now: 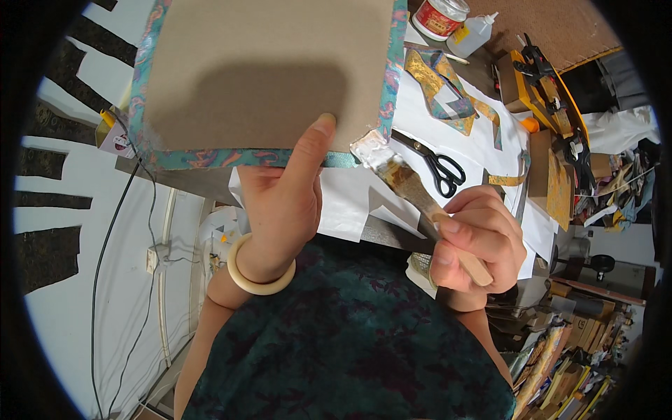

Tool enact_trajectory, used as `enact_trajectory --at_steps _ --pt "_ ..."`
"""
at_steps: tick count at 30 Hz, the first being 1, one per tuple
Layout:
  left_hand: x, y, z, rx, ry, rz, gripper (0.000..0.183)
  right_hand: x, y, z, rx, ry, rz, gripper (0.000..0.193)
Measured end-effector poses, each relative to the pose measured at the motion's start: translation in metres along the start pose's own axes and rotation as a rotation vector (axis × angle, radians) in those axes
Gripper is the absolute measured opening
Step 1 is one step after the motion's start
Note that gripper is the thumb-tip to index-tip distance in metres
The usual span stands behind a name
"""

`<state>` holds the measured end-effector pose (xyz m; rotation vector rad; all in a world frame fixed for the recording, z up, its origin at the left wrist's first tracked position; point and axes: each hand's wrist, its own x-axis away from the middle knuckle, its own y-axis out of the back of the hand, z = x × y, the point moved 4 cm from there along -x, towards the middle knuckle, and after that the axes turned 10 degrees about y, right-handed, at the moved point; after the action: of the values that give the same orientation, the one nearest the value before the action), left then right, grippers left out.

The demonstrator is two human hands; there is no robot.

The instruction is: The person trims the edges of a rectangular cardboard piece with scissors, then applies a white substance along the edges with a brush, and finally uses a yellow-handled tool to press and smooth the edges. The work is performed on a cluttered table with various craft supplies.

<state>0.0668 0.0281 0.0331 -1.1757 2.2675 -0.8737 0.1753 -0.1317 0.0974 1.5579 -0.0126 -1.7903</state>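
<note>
My left hand (287, 189) grips the near edge of a brown board (266, 42), thumb on top and fingers underneath. Teal patterned fabric (210, 158) is folded over the board's left, right and near edges. In my right hand (483, 241) is a flat glue brush (413, 185) with a wooden handle, pinched between thumb and fingers. White paste coats its bristles, which touch the board's near right corner. Black-handled scissors (441, 168) lie on white paper just beyond the brush, their blade tips hidden by the board.
Gold and purple patterned strips (448, 91) lie on the paper to the right. A red and white tub (439, 17) and a squeeze bottle (472, 35) stand at the back. Clamps (535, 59) grip a yellow-edged wooden piece farther right. Cables (105, 252) hang at the left.
</note>
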Motion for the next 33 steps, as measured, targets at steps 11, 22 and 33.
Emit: enact_trajectory --at_steps 11,22,33 --pt "0.001 -0.003 -0.004 0.022 0.05 -0.06 0.017 -0.001 0.005 0.001 -0.039 -0.01 0.037 0.018" --pt "-0.001 -0.008 -0.005 0.051 0.064 -0.056 0.018 -0.006 0.002 0.0 -0.037 0.02 0.019 0.016" --pt "-0.001 -0.003 -0.004 0.026 0.04 -0.025 0.018 -0.009 0.002 0.003 0.036 0.089 0.038 0.013"
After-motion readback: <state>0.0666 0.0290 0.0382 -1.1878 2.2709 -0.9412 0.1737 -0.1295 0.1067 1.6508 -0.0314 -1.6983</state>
